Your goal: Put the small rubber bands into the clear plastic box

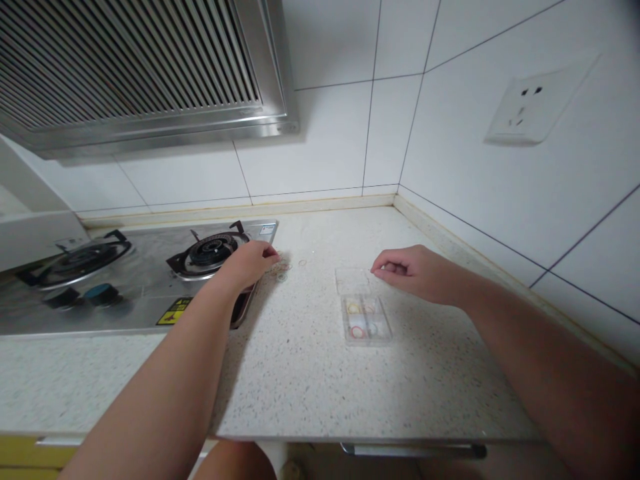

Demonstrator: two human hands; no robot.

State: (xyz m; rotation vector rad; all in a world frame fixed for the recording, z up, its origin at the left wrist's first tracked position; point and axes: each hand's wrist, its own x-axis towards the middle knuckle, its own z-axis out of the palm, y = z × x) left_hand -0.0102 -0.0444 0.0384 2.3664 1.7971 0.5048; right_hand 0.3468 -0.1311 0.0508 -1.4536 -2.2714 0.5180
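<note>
A clear plastic box (367, 341) with several compartments sits on the counter, its lid (351, 280) folded back flat behind it. Small thin rings that look like rubber bands lie inside, a yellow one (354, 308) and a red one (357, 332) among them. My right hand (417, 270) has thumb and finger pinched at the lid's right corner. Beside the stove, my left hand (253, 261) reaches to a little heap of similar rings (283, 270), its fingers closed together. Whatever those fingertips hold is too small to make out. One loose ring (302, 263) lies just right of the heap.
A gas stove (145, 307) with two burners and dark knobs takes up the left. Above it hangs a metal range hood (200, 127). Tiled walls meet behind the speckled counter (300, 380), with a socket (530, 107) on the right wall. A drawer handle (415, 451) runs below the front edge.
</note>
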